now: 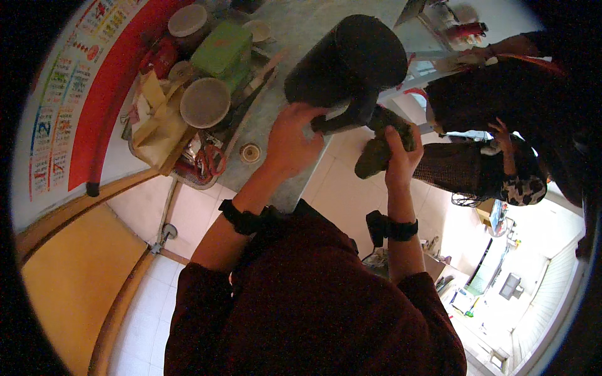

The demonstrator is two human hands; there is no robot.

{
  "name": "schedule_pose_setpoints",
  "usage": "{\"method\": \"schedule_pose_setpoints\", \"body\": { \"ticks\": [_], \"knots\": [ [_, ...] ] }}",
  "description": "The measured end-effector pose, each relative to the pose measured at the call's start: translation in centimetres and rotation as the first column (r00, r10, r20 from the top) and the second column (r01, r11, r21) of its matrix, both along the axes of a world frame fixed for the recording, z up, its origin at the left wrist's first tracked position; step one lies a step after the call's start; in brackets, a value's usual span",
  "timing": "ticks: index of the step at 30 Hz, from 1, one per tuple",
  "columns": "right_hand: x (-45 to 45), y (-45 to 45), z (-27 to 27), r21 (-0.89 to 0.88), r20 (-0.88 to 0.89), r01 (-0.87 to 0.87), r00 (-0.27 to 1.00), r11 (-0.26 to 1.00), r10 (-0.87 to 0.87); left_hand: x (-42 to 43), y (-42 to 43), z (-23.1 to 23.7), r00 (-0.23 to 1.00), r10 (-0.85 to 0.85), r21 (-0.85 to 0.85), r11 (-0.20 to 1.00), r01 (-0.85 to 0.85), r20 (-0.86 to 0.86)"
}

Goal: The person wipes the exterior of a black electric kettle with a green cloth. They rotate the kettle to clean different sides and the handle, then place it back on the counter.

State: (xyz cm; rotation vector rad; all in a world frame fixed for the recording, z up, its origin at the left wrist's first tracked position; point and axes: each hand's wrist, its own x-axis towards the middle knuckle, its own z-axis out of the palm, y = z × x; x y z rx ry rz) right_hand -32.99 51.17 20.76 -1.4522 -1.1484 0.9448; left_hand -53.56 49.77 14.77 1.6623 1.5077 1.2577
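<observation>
My left hand (pixel 294 141) is at the lower side of a large dark cylindrical jug (pixel 348 61) with a handle (pixel 341 120). Its fingers touch the body, and the handle's end lies between thumb and fingers. A crumpled dark green cloth (pixel 374 157) is bunched in my right hand (pixel 404 150), just right of the handle. Beneath the jug is a grey tabletop (pixel 301 181), where a small round cap-like piece (pixel 250 153) lies beside my left wrist. Dim light hides the jug's details.
Left of the jug, a crowded basket (pixel 202 184) holds a green box (pixel 223 49), a round-lidded tub (pixel 205 102), a brown paper packet (pixel 160 136) and red-handled scissors (pixel 209 162). A printed wall sheet (pixel 61 108) hangs far left. Other people (pixel 494 94) are at the right.
</observation>
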Motion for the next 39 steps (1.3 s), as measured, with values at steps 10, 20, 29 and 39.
{"method": "schedule_pose_setpoints", "body": {
  "ticks": [10, 20, 29, 39],
  "knots": [
    [-4.8, 1.7, 4.2, 0.392, 0.646, -0.353, 0.763, 0.849, 0.019, 2.4, 0.3, 1.6, 0.974, -0.228, -0.249, 0.943, 0.220, -0.002],
    [-4.4, -0.1, 5.1, 0.328, 0.820, -0.558, 0.568, 0.762, 0.063, 2.8, -0.2, 0.6, 0.982, -0.178, -0.072, 0.981, 0.182, 0.065],
    [-4.7, 0.2, 5.8, 0.281, 0.838, -0.528, 0.542, 0.801, 0.063, 2.7, -0.5, 0.4, 0.981, -0.189, -0.095, 0.977, 0.193, 0.049],
    [-3.9, 2.2, 7.3, 0.424, 0.533, -0.292, 0.846, 0.857, 0.024, 2.4, -0.9, 0.9, 0.984, -0.176, -0.081, 0.981, 0.175, -0.012]
  ]
}}
